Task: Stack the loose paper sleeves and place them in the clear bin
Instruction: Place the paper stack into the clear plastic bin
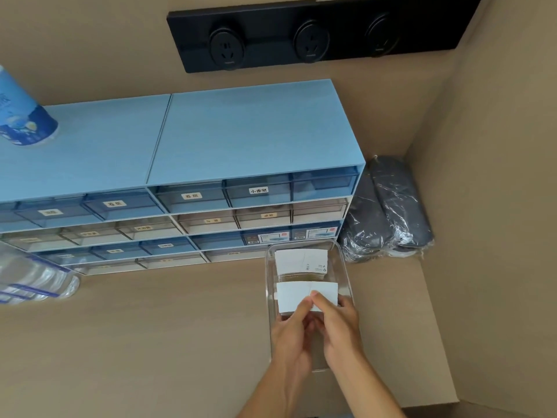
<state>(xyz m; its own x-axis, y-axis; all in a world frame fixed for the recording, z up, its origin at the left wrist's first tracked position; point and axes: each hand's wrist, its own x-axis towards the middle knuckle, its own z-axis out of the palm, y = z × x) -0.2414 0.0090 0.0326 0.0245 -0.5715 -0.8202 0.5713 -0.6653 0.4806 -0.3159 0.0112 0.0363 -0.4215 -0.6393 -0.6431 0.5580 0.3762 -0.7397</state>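
Observation:
A clear bin [345, 268] stands on the tan counter in front of the drawer unit. At its far end lies a stack of white paper sleeves [300, 262]. Over the near half of the bin, a second bundle of white paper sleeves [297, 295] is held flat by both hands. My left hand [291, 336] pinches its near edge with thumb on top. My right hand [339, 322] grips the same edge from the right, fingertips touching the left thumb. The lower part of the held bundle is hidden behind my fingers.
A blue drawer unit [247, 140] with labelled drawers stands behind the bin. Dark plastic-wrapped items [388, 209] lie in the right corner. Water bottles in shrink wrap [33, 279] rest at the left. A blue can [22, 116] sits on the drawer unit. A black socket strip [307, 31] is on the wall.

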